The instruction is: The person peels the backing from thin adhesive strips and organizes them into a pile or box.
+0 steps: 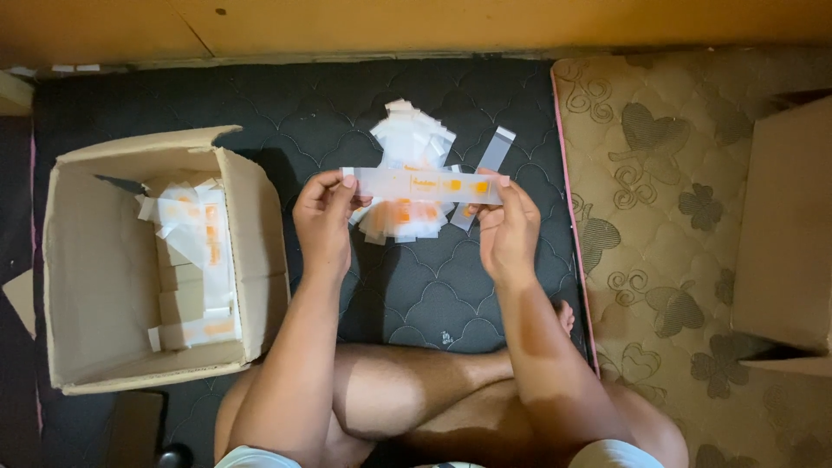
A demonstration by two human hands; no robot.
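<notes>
Fingers: both hands pinch one flat clear sleeve (425,185) with orange print, stretched level between them.
Left hand (322,217): grips the sleeve's 9 o'clock end.
Right hand (509,227): grips its 3 o'clock end.
Pile (407,143): matching sleeves lie on the dark quilted mat (433,295), under and at 12 o'clock of the held one.
Cardboard box (104,260): open, at 9 o'clock, holding more sleeves.

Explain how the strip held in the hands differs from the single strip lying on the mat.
The held strip is horizontal, lifted between the left hand and right hand, and shows orange marks. The single strip lies slanted on the dark mat, untouched, with no orange visible. Both are long, narrow and translucent white.
</notes>
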